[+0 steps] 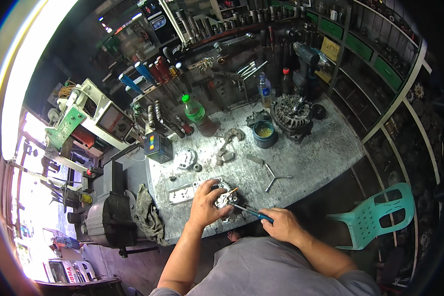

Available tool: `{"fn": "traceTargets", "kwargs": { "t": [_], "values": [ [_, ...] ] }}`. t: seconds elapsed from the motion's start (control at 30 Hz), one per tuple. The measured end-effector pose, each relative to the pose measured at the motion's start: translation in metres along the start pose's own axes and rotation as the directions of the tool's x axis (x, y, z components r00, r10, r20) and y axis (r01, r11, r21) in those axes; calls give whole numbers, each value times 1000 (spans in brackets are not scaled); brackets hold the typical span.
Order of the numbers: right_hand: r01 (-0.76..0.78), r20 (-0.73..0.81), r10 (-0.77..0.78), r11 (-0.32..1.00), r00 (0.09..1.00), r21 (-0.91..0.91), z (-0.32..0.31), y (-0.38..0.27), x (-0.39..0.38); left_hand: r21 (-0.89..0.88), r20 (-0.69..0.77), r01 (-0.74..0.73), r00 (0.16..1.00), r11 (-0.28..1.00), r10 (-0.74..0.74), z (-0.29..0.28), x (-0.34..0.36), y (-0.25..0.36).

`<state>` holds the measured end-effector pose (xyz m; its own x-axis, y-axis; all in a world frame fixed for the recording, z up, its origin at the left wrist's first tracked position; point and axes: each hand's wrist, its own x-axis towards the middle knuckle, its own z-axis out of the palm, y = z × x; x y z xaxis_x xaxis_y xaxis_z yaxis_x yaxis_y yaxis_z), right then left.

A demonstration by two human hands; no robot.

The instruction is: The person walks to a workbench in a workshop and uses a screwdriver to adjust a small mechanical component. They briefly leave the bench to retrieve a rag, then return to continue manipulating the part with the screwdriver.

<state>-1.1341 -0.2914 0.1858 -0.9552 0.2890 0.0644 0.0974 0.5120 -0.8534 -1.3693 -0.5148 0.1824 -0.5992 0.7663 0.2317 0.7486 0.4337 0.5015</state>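
Note:
My right hand [283, 225] is wrapped round the blue handle of a screwdriver [251, 212]. Its shaft points left, and the tip reaches a silvery metal housing [227, 198], which looks like an alternator end cover. Fingers curled over its left side, my left hand [206, 203] grips that housing near the bench's front edge. Part of the housing is hidden under the fingers. A thin orange-tipped piece [234, 190] sticks up beside it. Just behind my left hand lies a flat pale metal tray [181, 194].
On the metal bench [311, 163] are a Y-shaped wrench [276, 177], a blue cup [265, 134] of yellowish liquid, an alternator [292, 116], a green-capped bottle [196, 113] and a small black box [158, 147]. A bench vise [108, 217] and rag [149, 214] sit left; a green chair [380, 217] stands right.

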Motion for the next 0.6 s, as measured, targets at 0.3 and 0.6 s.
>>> {"fn": "traceTargets", "kwargs": {
  "t": [0.3,0.6],
  "values": [
    [-40,38,41,999,998,-7,-2,-9,4,5,-12,-6,1000,1000,7,0,-1,2],
    [-33,60,36,998,998,-54,-3,-11,7,-5,-25,-11,1000,1000,11,1,0,2]
  ]
}}
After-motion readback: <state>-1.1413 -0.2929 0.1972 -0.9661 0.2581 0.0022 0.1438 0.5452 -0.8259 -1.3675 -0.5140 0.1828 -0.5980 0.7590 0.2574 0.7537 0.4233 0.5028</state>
